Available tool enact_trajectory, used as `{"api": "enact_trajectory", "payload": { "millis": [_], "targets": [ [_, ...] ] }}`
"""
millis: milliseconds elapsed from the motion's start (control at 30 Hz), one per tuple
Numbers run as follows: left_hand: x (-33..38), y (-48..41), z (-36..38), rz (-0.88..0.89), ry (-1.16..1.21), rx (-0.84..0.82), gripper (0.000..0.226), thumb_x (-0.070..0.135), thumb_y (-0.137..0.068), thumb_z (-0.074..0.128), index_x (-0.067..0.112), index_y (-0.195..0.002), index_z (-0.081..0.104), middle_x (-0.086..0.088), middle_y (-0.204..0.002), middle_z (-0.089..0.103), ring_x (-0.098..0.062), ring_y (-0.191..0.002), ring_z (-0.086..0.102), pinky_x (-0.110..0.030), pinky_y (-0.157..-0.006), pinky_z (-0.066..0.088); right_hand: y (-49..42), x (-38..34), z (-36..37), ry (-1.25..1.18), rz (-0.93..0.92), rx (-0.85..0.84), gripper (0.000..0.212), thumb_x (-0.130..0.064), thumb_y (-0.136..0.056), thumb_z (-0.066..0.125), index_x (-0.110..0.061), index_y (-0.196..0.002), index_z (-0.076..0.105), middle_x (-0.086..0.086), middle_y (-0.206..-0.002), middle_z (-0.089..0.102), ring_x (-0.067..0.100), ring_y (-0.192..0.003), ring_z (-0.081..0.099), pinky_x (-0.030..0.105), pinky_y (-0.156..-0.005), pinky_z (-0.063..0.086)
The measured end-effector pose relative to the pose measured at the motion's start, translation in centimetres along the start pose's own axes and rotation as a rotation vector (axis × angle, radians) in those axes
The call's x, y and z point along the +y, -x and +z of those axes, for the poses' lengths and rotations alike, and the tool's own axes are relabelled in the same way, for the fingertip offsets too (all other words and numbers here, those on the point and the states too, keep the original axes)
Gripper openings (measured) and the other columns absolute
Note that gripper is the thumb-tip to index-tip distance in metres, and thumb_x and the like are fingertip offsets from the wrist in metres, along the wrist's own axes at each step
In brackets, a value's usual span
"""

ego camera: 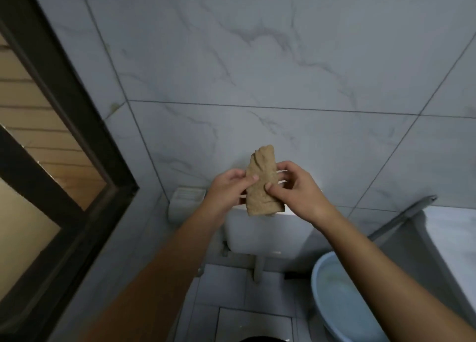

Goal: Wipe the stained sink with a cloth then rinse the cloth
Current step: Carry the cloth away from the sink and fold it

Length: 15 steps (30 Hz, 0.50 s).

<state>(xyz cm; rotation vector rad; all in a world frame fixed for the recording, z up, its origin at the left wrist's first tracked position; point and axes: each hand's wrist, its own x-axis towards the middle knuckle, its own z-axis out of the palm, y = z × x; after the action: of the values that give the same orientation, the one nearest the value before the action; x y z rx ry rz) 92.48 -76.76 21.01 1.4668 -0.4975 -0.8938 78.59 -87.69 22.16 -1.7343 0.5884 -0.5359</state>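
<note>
A tan, folded cloth (262, 182) stands upright in front of me, held in the air before the marble-tiled wall. My left hand (228, 187) pinches its left edge with the thumb across the front. My right hand (296, 187) pinches its right edge, thumb in front and fingers behind. At the far right a white basin edge (453, 236), possibly the sink, shows only in part.
A white cistern (268, 234) hangs on the wall below my hands, with a white holder (186, 200) to its left. A light blue plastic basin (342, 298) sits on the tiled floor at lower right. A dark-framed door (64, 140) fills the left side.
</note>
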Motion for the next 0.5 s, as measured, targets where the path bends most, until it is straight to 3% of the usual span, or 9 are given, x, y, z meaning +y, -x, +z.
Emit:
{"api": "enact_trajectory", "payload": {
  "millis": [67,133,200,300,400,500],
  "targets": [
    [0.5,-0.1,0.1,0.111,-0.095,0.081,0.016,0.011,-0.088,0.075,0.015,-0.080,0.062,-0.001,-0.081,0.073,-0.013,-0.073,0.069,-0.032,-0.070,0.058,0.2,-0.2,0.3,0.092,-0.002,0.048,0.034,-0.013,-0.084,0.076,-0.013,-0.113,0.058,0.010,-0.097,0.068,0.015,-0.070,0.066,0.037,-0.066,0.058],
    [1.4,-0.2,-0.1,0.225,-0.185,0.100,0.018,0.008,-0.086,0.076,0.013,-0.081,0.060,-0.005,-0.082,0.069,-0.015,-0.075,0.063,-0.032,-0.073,0.053,0.5,-0.5,0.3,0.148,0.017,0.058,0.040,-0.025,-0.079,0.080,-0.015,-0.110,0.057,0.011,-0.099,0.068,0.020,-0.071,0.066,0.040,-0.068,0.058],
    [3.2,-0.1,-0.4,0.285,-0.219,0.009,0.015,0.008,-0.088,0.073,0.013,-0.087,0.060,-0.014,-0.088,0.069,-0.019,-0.081,0.063,-0.033,-0.076,0.051,0.6,-1.2,-0.2,0.194,0.038,0.051,0.037,-0.035,-0.075,0.079,-0.018,-0.101,0.059,0.003,-0.090,0.071,0.019,-0.070,0.069,0.042,-0.069,0.059],
    [7.4,0.0,-1.2,0.321,-0.280,-0.190,0.015,0.018,-0.084,0.072,0.025,-0.081,0.059,-0.011,-0.083,0.071,-0.017,-0.072,0.063,-0.029,-0.067,0.052,0.1,-4.2,-1.8,0.488,-0.035,0.177,0.024,-0.040,-0.080,0.077,-0.025,-0.090,0.061,-0.013,-0.078,0.071,0.004,-0.069,0.068,0.028,-0.068,0.053],
    [12.8,0.1,-1.6,0.368,-0.409,-0.325,0.018,0.001,-0.092,0.068,0.015,-0.092,0.057,-0.006,-0.081,0.070,-0.007,-0.061,0.062,-0.018,-0.058,0.050,-1.2,-8.6,-3.8,0.532,-0.173,0.255,0.029,-0.041,-0.078,0.078,-0.028,-0.099,0.062,-0.015,-0.095,0.070,0.000,-0.082,0.067,0.024,-0.072,0.052],
    [18.9,1.1,-1.8,0.392,-0.558,-0.478,0.014,0.004,-0.093,0.068,0.014,-0.099,0.060,-0.010,-0.091,0.074,-0.015,-0.073,0.066,-0.022,-0.064,0.052,-2.9,-13.8,-5.4,0.428,-0.281,0.063,0.052,-0.028,-0.082,0.078,-0.026,-0.130,0.058,-0.009,-0.128,0.062,0.005,-0.114,0.061,0.031,-0.092,0.056]
  ]
}}
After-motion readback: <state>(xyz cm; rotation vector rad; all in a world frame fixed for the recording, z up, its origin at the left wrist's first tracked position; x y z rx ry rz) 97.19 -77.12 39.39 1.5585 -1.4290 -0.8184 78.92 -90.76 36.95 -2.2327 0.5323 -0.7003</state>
